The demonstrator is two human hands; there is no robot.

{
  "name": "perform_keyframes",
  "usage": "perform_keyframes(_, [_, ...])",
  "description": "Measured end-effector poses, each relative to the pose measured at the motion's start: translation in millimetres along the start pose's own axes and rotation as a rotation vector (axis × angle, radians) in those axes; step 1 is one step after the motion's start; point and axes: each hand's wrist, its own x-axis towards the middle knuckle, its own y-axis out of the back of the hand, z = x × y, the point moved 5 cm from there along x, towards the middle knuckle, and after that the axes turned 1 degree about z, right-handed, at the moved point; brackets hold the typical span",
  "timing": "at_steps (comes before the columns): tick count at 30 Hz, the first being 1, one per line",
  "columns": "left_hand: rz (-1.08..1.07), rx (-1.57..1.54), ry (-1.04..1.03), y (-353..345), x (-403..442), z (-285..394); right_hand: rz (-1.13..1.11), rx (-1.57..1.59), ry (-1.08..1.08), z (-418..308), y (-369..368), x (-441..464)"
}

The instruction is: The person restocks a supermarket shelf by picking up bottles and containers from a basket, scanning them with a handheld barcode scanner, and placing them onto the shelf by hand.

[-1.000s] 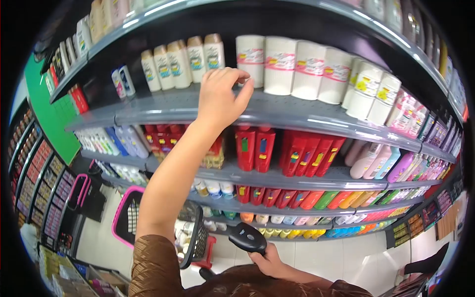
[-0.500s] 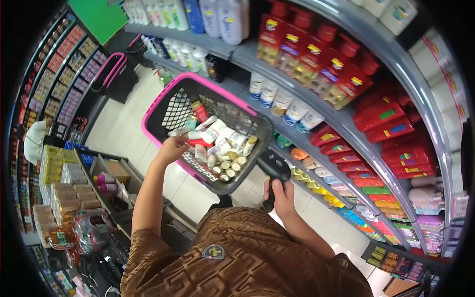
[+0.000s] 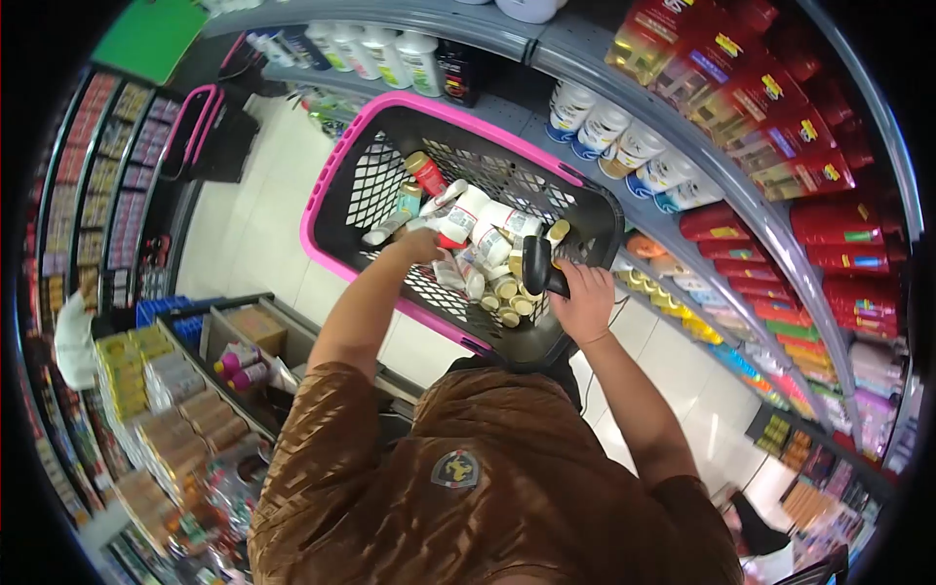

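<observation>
Shift in the head view: since the earlier frame, the black plastic pistol-shaped scanner [image 3: 544, 266] has been brought from outside the basket's corner to above its inside, and the left hand [image 3: 421, 246] has been sunk further among the goods.

Left hand: it is reached over the near rim with its fingers bent down and partly hidden; whether a red-and-white item at the fingertips is gripped or only touched cannot be told.

Right hand: the scanner's handle is clasped in closed fingers, with the scanner's head hung over the basket end on that side.

Basket: the black plastic mesh basket with a bright pink rim [image 3: 487, 129] is placed in front of the body; its support is not shown.

Goods: white plastic bottles with printed labels [image 3: 466, 216], a red cylindrical jar with a gold lid [image 3: 427, 174] and small gold-capped jars [image 3: 507, 288] are heaped loosely inside, some tipped on their sides.

Pile risk: if one item is pulled from beneath its neighbours, those above could be toppled, or a second could be dragged along.

Scanner risk: a wrong label could be read, since many labels are crowded together or turned away; the gold-capped jars could also be knocked if the head is lowered.

Shelf risk: the white-and-blue bottles on the grey shelf [image 3: 600, 132] stand near the rim and could be bumped if the basket is pushed that way.
</observation>
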Motion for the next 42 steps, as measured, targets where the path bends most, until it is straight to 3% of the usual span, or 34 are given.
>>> perform_keyframes(1, [-0.023,0.014,-0.024,-18.4,18.1,-5.3,-0.019,0.023,0.015,-1.7,1.9,2.2])
perform_keyframes(3, [-0.379,-0.09,0.152,-55.5,39.1,-13.3,-0.03,0.042,0.041,-2.3,4.9,5.8])
perform_keyframes(6, [-0.332,0.111,0.134,-69.6,42.0,30.3,-0.044,0.044,0.017,-1.6,5.2,7.8])
perform_keyframes(7, [-0.395,0.297,0.161,-90.0,53.1,30.9,-0.041,0.029,0.016,-0.2,3.1,6.8])
perform_keyframes(10, [-0.506,0.433,0.09,-81.5,37.4,57.9,-0.05,0.022,0.005,-1.2,4.0,9.3])
perform_keyframes(14, [-0.375,0.417,0.092,-131.5,69.1,18.0,-0.037,-0.006,0.009,-2.1,3.5,11.1])
perform_keyframes(16, [-0.477,0.421,0.043,-67.0,37.7,51.6,-0.065,-0.009,-0.005,-3.0,4.5,13.3])
perform_keyframes(20, [-0.275,0.179,0.142,-26.3,36.0,60.3,-0.1,-0.022,-0.004,-1.2,2.8,9.9])
perform_keyframes(22, [0.017,0.064,0.208,-5.0,47.6,35.5,-0.128,-0.024,0.02,-3.3,0.8,8.8])
perform_keyframes(23, [0.028,0.054,0.219,9.1,41.1,28.6,-0.14,-0.025,0.005,-3.3,0.5,9.0])
perform_keyframes(25, [-0.137,-0.529,0.279,36.5,15.7,25.4,-0.146,-0.027,0.011,-4.6,1.1,9.1])
perform_keyframes(26, [-0.118,-0.538,0.281,43.2,11.8,20.8,-0.141,-0.022,0.005,-5.0,1.5,8.6])
perform_keyframes(29, [0.007,-0.798,-0.022,73.7,5.0,24.4,-0.122,-0.023,0.015,-6.5,3.3,8.6])
perform_keyframes(33, [0.263,-0.703,-0.233,195.8,-114.6,93.5,-0.118,-0.028,0.039,-10.5,5.3,9.7])
perform_keyframes(36, [0.374,-1.224,-0.47,223.4,-171.7,101.8,-0.127,-0.038,0.057,-11.3,2.9,6.1])
perform_keyframes(38, [0.373,-1.617,-0.747,214.5,-179.6,105.5,-0.137,-0.064,0.043,-10.6,1.9,5.2])
perform_keyframes(40, [0.162,-2.189,-0.999,199.7,-178.2,144.1,-0.123,-0.069,0.068,-14.0,3.7,4.1])
perform_keyframes(42, [-0.181,-2.545,-1.015,193.5,-179.4,182.9,-0.105,-0.081,0.086,-13.8,5.5,5.0])
